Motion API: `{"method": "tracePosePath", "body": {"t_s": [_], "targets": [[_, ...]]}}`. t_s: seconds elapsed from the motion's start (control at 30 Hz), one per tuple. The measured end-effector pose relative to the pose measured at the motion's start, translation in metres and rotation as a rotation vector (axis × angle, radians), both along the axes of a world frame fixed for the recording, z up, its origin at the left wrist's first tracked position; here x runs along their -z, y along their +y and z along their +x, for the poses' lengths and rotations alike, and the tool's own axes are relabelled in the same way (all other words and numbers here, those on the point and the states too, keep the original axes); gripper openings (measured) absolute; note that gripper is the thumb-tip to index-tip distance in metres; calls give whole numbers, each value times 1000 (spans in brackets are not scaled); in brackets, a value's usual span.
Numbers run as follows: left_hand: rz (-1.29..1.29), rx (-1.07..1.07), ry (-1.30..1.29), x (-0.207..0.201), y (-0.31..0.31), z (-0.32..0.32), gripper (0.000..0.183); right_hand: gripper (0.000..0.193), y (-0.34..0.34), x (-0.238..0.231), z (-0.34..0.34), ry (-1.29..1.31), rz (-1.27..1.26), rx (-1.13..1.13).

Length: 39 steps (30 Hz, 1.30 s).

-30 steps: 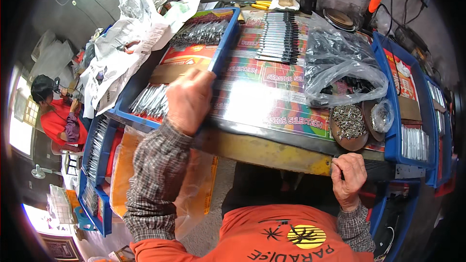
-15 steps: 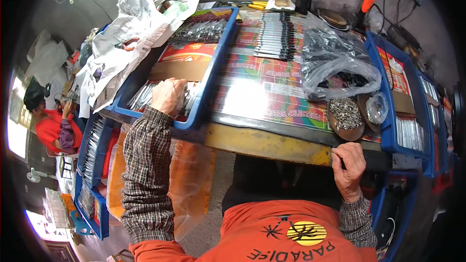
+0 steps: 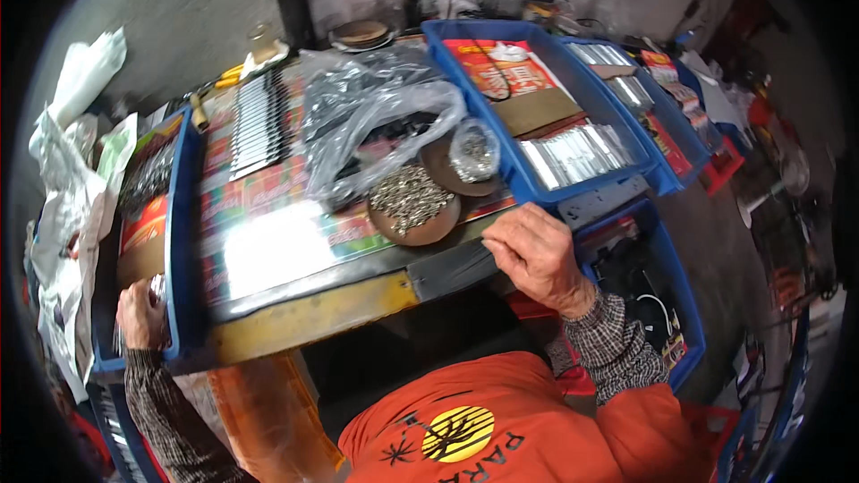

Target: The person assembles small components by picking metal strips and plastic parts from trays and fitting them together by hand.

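Note:
My left hand [image 3: 141, 315] is down inside the left blue tray [image 3: 182, 241], its fingers curled around slim silvery rods [image 3: 158, 292]; the fingertips are mostly hidden. My right hand [image 3: 535, 255] hovers just off the bench's front edge, below the right blue tray [image 3: 548, 197]. Its fingers are bent and pressed together, and anything inside them is hidden. Near it, a round brown dish [image 3: 412, 236] holds a heap of small metal pieces [image 3: 410, 197]. Silvery rods [image 3: 575, 156] lie bunched in the right tray.
A row of slim pen-like pieces [image 3: 259, 121] lies behind on the bench. Clear plastic bags [image 3: 380, 116] of dark parts stand mid-bench, a small bag [image 3: 474, 152] beside them. A black flask [image 3: 293, 7] is at the back. Another blue bin [image 3: 658, 291] sits below right.
The view has swung right, bringing more right-hand trays into sight. My right hand has left the bench edge and moved toward the right tray. My left hand stays in the left tray.

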State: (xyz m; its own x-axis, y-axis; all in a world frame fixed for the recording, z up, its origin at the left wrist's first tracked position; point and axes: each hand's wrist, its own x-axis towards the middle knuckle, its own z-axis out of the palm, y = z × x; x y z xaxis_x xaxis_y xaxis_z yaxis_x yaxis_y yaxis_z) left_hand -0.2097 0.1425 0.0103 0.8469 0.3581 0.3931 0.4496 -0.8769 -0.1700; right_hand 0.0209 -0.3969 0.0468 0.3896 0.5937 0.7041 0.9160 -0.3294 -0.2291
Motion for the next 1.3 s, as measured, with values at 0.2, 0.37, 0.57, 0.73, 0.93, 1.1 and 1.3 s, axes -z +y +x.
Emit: {"method": "tracePosePath", "body": {"t_s": [0.2, 0.37, 0.57, 0.73, 0.93, 1.1, 1.3], "targets": [[-56, -115, -5, -18, -26, 12, 13, 7, -48, -34, 42, -48, 4, 288], [-146, -5, -211, -23, -33, 16, 12, 10, -89, -33, 104, 37, -120, 499], [-243, 1, -262, -28, -34, 10, 9, 21, -103, -16, 143, 176, -350, 577], [-336, 10, -353, -29, -42, 10, 14, 23, -104, -14, 155, 158, -435, 554], [-222, 136, -587, -30, -74, 15, 22, 22, -102, -25, 149, 234, -481, 602], [-375, 107, -659, -35, -129, 17, 24, 21, -90, -25, 152, 343, -417, 608], [-565, 127, -539, -44, -191, 22, 24, 27, -99, -8, 159, 197, -252, 536]]}}
